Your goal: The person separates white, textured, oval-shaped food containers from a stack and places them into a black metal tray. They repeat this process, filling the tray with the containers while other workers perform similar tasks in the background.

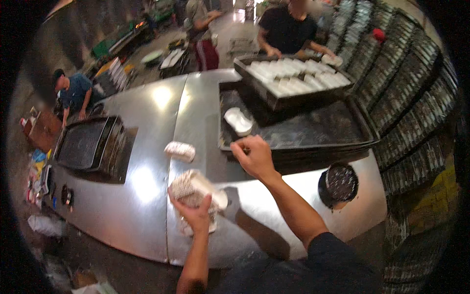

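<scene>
My left hand (196,211) is wrapped round a stack of nested white paper liners (193,186) with ridged edges, low over the metal table. A shorter stack of liners (180,151) lies on its side just beyond it. My right hand (255,156) is at the near edge of a large dark baking tray (318,130), fingers curled together with nothing visible in them. One white boat-shaped paper liner (238,121) lies in that tray's left end, just past my right fingertips and apart from them.
A tray filled with white liners (293,100) rests tilted over the far part of the dark tray; a person (289,29) stands behind it. Dark trays (83,144) are stacked at left, near another person (76,93). A black-filled bucket (339,185) stands right. Tall racks (416,88) line the right.
</scene>
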The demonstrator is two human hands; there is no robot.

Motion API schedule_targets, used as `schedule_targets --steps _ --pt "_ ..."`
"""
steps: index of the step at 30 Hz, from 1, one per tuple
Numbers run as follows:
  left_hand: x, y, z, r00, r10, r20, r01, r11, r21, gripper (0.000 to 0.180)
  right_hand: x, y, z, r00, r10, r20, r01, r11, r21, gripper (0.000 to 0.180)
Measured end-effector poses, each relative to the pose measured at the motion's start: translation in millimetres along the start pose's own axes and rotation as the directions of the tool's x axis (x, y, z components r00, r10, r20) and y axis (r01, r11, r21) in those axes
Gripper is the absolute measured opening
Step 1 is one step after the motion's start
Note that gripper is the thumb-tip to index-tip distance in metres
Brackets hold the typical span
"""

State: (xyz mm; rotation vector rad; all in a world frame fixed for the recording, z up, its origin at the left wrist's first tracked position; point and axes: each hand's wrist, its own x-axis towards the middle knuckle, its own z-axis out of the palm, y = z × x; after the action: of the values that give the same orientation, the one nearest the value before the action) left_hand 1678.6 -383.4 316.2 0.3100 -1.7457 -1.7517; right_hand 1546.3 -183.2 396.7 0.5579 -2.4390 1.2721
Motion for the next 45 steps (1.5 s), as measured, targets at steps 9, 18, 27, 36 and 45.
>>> schedule_targets --steps 9,18,27,36,45 --pt "28.8 25.7 51.9 0.99 0.071 0.118 -0.058 0.992 -0.11 0.124 -58.2 -26.8 14.7 0.915 0.152 0.374 -0.263 0.927 0.266 0.019" --pt "52.5 11.9 51.0 0.998 -0.015 -0.068 0.007 0.994 -0.108 0.115 63.9 68.9 -41.2 0.917 0.16 -0.364 -0.221 0.967 -0.13 0.03" --pt "39.3 7.2 21.3 0.999 -0.029 -0.013 0.028 0.997 -0.07 0.117 31.6 46.8 -3.7 0.983 0.057 -0.176 -0.125 0.907 -0.401 0.035" --pt "31.5 35.4 49.8 0.97 0.114 0.215 -0.103 0.993 -0.062 0.126 -76.1 -35.3 12.0 0.942 0.158 0.295 -0.228 0.948 0.221 0.015" --pt "38.7 16.6 46.7 0.999 0.011 0.038 -0.006 0.99 -0.139 0.117 5.3 35.0 -57.9 0.904 0.1 -0.416 -0.212 0.949 -0.232 0.028"
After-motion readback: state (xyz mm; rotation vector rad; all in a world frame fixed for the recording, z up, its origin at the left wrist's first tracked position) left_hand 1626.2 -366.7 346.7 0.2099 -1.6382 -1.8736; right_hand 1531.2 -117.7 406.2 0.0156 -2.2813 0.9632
